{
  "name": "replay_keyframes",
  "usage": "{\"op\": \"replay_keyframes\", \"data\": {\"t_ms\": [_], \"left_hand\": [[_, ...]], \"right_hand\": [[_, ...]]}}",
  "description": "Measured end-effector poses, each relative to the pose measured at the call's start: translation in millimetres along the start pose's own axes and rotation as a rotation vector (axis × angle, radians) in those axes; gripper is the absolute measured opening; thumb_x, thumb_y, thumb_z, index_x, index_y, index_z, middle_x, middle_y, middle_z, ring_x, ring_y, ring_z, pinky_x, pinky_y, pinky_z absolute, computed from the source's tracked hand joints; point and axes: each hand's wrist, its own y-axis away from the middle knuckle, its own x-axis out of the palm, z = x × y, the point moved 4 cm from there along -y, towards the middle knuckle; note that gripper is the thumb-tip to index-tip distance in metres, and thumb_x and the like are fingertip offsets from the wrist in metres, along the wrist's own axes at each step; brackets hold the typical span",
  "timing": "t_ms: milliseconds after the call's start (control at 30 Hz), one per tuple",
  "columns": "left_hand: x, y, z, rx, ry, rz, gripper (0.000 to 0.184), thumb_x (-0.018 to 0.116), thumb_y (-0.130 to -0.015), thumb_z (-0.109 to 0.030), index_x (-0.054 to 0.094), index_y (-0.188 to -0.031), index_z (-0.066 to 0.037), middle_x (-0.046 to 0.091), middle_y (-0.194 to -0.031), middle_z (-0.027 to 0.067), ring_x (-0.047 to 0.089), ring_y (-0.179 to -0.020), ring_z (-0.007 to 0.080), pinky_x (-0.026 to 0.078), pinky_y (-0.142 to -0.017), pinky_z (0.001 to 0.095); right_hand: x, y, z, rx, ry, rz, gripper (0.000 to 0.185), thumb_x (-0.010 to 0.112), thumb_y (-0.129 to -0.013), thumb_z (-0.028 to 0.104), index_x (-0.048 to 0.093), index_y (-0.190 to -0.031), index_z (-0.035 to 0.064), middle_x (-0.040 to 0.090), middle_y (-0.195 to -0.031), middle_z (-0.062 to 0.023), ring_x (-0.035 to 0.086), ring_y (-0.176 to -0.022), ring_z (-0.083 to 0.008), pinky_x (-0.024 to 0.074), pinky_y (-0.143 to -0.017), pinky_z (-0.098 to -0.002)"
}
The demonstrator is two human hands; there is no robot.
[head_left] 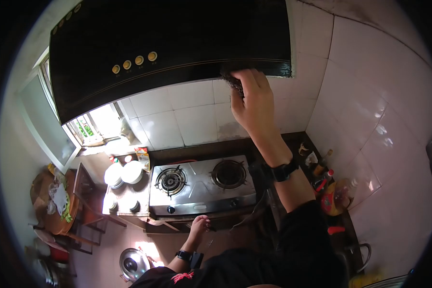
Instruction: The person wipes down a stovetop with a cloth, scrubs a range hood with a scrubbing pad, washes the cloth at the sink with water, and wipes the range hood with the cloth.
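My right hand (254, 93) is raised to the bottom edge of the black range hood (192, 43). Its fingers are closed round a dark, wiry scouring pad (232, 82), which appears to touch the hood near its right end. Lower down, my left hand (200, 224) hangs in front of the stove's front edge, fingers curled in, with nothing visible in them. Between the two hands lies the steel two-burner gas stove (204, 185), its left burner (171, 180) and right burner (228, 174) both bare of pots.
White bowls (132, 172) are stacked left of the stove. Bottles (323, 163) line the right counter by the tiled wall. A lidded pot (134, 264) sits on the floor, and a round wooden table (72, 206) stands at far left near the open window (50, 120).
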Motion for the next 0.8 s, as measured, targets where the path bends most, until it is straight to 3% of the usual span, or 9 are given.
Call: {"op": "replay_keyframes", "data": {"t_ms": [100, 167, 267, 333, 467, 533, 633, 767, 800], "left_hand": [[7, 6, 0, 0.056, 0.042, 0.029, 0.013, 0.048, -0.088, -0.005, 0.054, -0.097, -0.011, 0.059, -0.079, 0.0, 0.055, -0.065, 0.0103, 0.044, -0.056, 0.0246], [14, 14, -3, 0.076, 0.072, 0.009, 0.01, 0.049, -0.088, -0.007, 0.054, -0.096, -0.011, 0.059, -0.08, 0.0001, 0.055, -0.065, 0.0103, 0.044, -0.055, 0.0242], [12, 13, 9, 0.083, 0.036, -0.074, 0.015, 0.046, -0.088, -0.005, 0.055, -0.099, -0.01, 0.059, -0.081, 0.0008, 0.055, -0.066, 0.0103, 0.044, -0.056, 0.0221], [18, 10, 19, 0.067, 0.064, -0.063, 0.016, 0.045, -0.087, -0.004, 0.055, -0.099, -0.01, 0.059, -0.081, 0.0007, 0.055, -0.066, 0.0101, 0.044, -0.056, 0.022], [45, 15, 20, 0.055, 0.099, -0.025, 0.015, 0.048, -0.087, -0.003, 0.054, -0.099, -0.009, 0.059, -0.082, 0.0023, 0.057, -0.067, 0.0123, 0.046, -0.06, 0.0243], [51, 17, 17, 0.073, 0.071, -0.031, 0.015, 0.047, -0.087, -0.003, 0.054, -0.099, -0.009, 0.059, -0.083, 0.0023, 0.057, -0.068, 0.0122, 0.046, -0.06, 0.0239], [56, 25, 13, 0.099, 0.038, -0.074, 0.015, 0.046, -0.088, -0.004, 0.053, -0.1, -0.009, 0.059, -0.084, 0.0023, 0.057, -0.068, 0.012, 0.046, -0.059, 0.0237], [33, 32, 21, 0.08, 0.076, -0.106, 0.019, 0.045, -0.086, -0.003, 0.053, -0.102, -0.01, 0.059, -0.084, 0.0024, 0.056, -0.066, 0.0106, 0.045, -0.057, 0.0236], [30, 26, 18, 0.076, 0.069, -0.091, 0.019, 0.045, -0.086, -0.003, 0.053, -0.102, -0.01, 0.059, -0.084, 0.0024, 0.056, -0.066, 0.0106, 0.045, -0.057, 0.0236]], "right_hand": [[-21, 7, -30, -0.038, 0.002, -0.003, 0.028, 0.065, -0.069, -0.003, 0.058, -0.095, 0.0045, 0.061, -0.088, -0.014, 0.06, -0.085, -0.0319, 0.0496, -0.074, -0.0398], [-52, 5, -62, 0.147, 0.068, -0.105, 0.027, 0.065, -0.069, -0.003, 0.059, -0.095, 0.005, 0.061, -0.088, -0.0135, 0.061, -0.085, -0.0311, 0.0501, -0.074, -0.0396], [-24, 13, -39, 0.088, 0.011, -0.053, 0.027, 0.065, -0.069, -0.003, 0.06, -0.094, 0.0052, 0.061, -0.089, -0.0131, 0.061, -0.083, -0.0303, 0.0501, -0.074, -0.0399], [2, 6, 1, -0.067, -0.133, 0.018, 0.025, 0.063, -0.066, -0.004, 0.057, -0.089, 0.0048, 0.06, -0.084, -0.0128, 0.06, -0.08, -0.0297, 0.0495, -0.071, -0.0401], [0, -3, -1, -0.032, -0.211, 0.129, 0.025, 0.063, -0.066, -0.006, 0.057, -0.088, 0.0045, 0.06, -0.081, -0.0129, 0.059, -0.079, -0.0297, 0.0496, -0.07, -0.0393], [-25, 5, -39, -0.021, -0.074, -0.071, 0.027, 0.064, -0.066, -0.006, 0.058, -0.091, 0.0036, 0.06, -0.083, -0.0126, 0.059, -0.079, -0.0291, 0.0497, -0.069, -0.0382], [-46, 7, -55, 0.142, -0.073, -0.04, 0.029, 0.065, -0.066, -0.006, 0.058, -0.092, 0.003, 0.061, -0.083, -0.0124, 0.06, -0.08, -0.0288, 0.0497, -0.071, -0.039], [-3, 6, -7, 0.039, -0.109, -0.056, 0.029, 0.065, -0.065, -0.007, 0.058, -0.091, 0.0028, 0.061, -0.083, -0.0123, 0.06, -0.079, -0.0295, 0.0494, -0.072, -0.0398], [12, 2, 11, 0.03, -0.165, 0.067, 0.027, 0.065, -0.068, -0.005, 0.058, -0.093, 0.0027, 0.061, -0.087, -0.0135, 0.06, -0.083, -0.0313, 0.0491, -0.075, -0.0403]]}}
